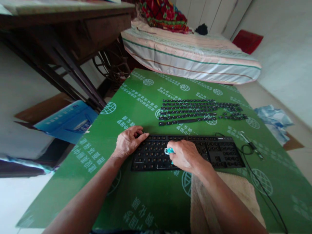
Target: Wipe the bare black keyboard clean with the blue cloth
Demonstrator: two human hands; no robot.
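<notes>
Left hand [128, 142], grip unclear, touches keyboard [156, 152]; right hand [186, 154], over it, clasps teal tool [170, 150].

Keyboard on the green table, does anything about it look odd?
Yes: the keyboard looks stripped; black keycaps lie loose in rows on the green table beyond it, rather than fitted in place.

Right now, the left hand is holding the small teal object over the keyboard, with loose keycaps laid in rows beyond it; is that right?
Not quite: the head view shows the right hand holding the small teal object over the keyboard, while the left hand is at its far left corner. The loose keycaps do lie in rows beyond it.
</notes>
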